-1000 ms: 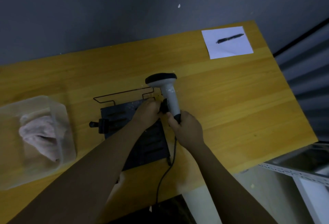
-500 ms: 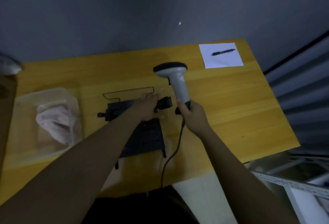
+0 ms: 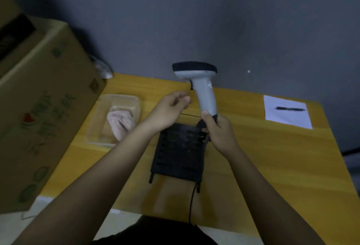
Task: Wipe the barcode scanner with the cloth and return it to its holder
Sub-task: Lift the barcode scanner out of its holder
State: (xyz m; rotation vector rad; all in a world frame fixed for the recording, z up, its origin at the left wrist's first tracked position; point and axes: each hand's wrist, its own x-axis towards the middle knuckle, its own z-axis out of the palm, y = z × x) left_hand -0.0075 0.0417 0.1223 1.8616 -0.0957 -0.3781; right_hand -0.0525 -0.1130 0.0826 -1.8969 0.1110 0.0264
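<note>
A grey barcode scanner [image 3: 204, 87] with a black head stands upright in the air above the table, and my right hand [image 3: 218, 131] grips the bottom of its handle. Its black cable [image 3: 191, 203] runs down toward me. The black slotted holder [image 3: 179, 155] lies flat on the wooden table [image 3: 272, 157] just below both hands. My left hand [image 3: 169, 110] hovers to the left of the scanner handle, fingers loosely curled and holding nothing. A pinkish cloth [image 3: 120, 124] lies crumpled in a clear plastic tub [image 3: 97, 137] at the left.
A large cardboard box [image 3: 39, 112] stands at the left, beside the tub. A white sheet of paper [image 3: 286, 112] with a black pen [image 3: 290, 109] on it lies at the table's far right. A grey wall runs behind the table.
My right hand has lifted the scanner up and clear of the holder. My left hand has let go of the holder and risen beside the handle. The camera view has swung left, showing the box.
</note>
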